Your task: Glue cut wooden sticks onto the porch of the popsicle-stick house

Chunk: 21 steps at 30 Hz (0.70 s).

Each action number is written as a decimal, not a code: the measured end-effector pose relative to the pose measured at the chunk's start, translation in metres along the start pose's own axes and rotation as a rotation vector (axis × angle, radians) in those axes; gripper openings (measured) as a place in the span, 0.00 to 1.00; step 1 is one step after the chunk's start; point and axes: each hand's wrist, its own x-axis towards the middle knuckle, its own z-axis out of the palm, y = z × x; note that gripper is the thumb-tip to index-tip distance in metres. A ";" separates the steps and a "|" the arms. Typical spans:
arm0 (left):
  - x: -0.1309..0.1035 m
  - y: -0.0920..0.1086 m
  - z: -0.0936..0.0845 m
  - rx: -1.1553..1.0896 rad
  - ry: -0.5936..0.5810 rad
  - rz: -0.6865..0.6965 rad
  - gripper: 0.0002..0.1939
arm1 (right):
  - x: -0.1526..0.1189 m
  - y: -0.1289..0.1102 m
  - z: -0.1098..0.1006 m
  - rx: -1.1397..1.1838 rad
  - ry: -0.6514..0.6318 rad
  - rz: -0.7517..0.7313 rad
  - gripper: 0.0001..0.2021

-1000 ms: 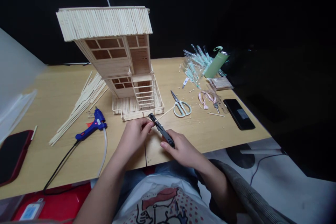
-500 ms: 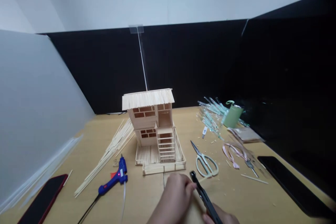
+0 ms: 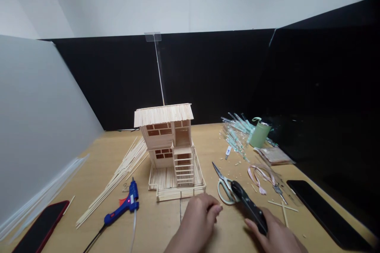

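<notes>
My left hand [image 3: 202, 215] is closed in a pinch in front of the little stick house [image 3: 168, 152]. Whatever its fingertips hold, if anything, is too small to make out. To the right, my right hand [image 3: 273, 231] grips a long black tool [image 3: 249, 205] whose exact kind I cannot tell. Its far end reaches over the handles of the scissors [image 3: 225, 187], which lie on the table. Two thin wooden sticks [image 3: 283, 207] lie crossed beyond my right hand.
A blue glue gun [image 3: 123, 205] with a lit red light lies at left, beside a bundle of thin sticks [image 3: 115, 184]. Phones [image 3: 41, 225] lie at both sides. Plastic wrappers [image 3: 236, 134], a green cylinder [image 3: 261, 133] and a pink-strapped key [image 3: 279, 193] are at right.
My right hand has moved right with the black tool, away from my left hand. A second stick now crosses the one at right. My left hand stays pinched.
</notes>
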 end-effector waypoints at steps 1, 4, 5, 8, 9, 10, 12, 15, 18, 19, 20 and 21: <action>-0.002 0.001 -0.008 -0.047 0.054 0.038 0.12 | 0.006 0.003 0.001 -0.092 0.074 -0.014 0.23; -0.006 0.007 -0.035 -0.184 0.267 0.160 0.12 | 0.018 0.008 0.011 -0.327 0.268 -0.092 0.25; -0.006 0.009 -0.045 -0.212 0.348 0.188 0.13 | 0.021 0.009 0.015 -0.381 0.305 -0.108 0.26; 0.005 0.014 -0.075 -0.265 0.554 0.239 0.12 | 0.024 0.010 0.027 -0.466 0.366 -0.142 0.28; 0.011 0.016 -0.085 -0.281 0.611 0.249 0.12 | 0.024 0.010 0.029 -0.476 0.385 -0.156 0.29; 0.018 0.018 -0.093 -0.289 0.667 0.259 0.12 | 0.024 0.011 0.031 -0.479 0.406 -0.166 0.30; 0.034 0.022 -0.108 -0.289 0.777 0.293 0.13 | 0.024 0.011 0.032 -0.470 0.438 -0.181 0.32; 0.059 0.029 -0.122 -0.262 0.876 0.347 0.13 | 0.023 0.012 0.032 -0.452 0.452 -0.188 0.32; 0.077 0.033 -0.130 -0.153 0.920 0.387 0.13 | 0.023 0.012 0.031 -0.443 0.434 -0.180 0.32; 0.081 0.033 -0.132 -0.066 0.937 0.407 0.12 | 0.023 0.012 0.030 -0.439 0.425 -0.177 0.32; 0.084 0.032 -0.133 0.035 0.952 0.428 0.12 | 0.023 0.012 0.030 -0.436 0.417 -0.175 0.31; 0.086 0.030 -0.134 0.138 0.964 0.446 0.12 | 0.023 0.012 0.030 -0.434 0.410 -0.171 0.31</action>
